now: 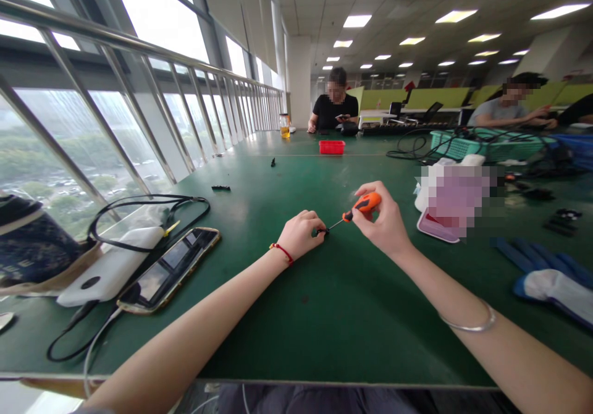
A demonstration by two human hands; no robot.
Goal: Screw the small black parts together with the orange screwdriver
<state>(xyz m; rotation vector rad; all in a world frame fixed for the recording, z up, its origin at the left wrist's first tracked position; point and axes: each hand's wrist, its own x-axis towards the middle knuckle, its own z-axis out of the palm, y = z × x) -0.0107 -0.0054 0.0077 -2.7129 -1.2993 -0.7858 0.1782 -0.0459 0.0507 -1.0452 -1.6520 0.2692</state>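
Small black part [320, 232], too small to identify, pinched in the curled fingertips of the left hand [301, 233], held just above the green mat. Small screwdriver w/ orange-and-black handle and thin metal shaft [356, 209] gripped by right hand [382, 219], fingers wrapped round the handle, tip meeting the part right at the left fingertips. Risk, as judged: tip sits v. close to the left fingers, so a slip off the part could jab them; part is tiny and only pinch-held, so too much push or twist could pop it out onto the mat, where black on dark green is hard to spot. Surface: long green matted workbench [296, 315]. Left of left hand: smartphone w/ gold-edged case [171, 269], white power bank [111, 266], black cables. Right of right hand: blue-and-white work gloves [546, 275]. Beyond fingers: red plastic tray [332, 147], teal basket [463, 144]. Room: open office, railed windows at left, ceiling panel lights, two other persons seated at far end.
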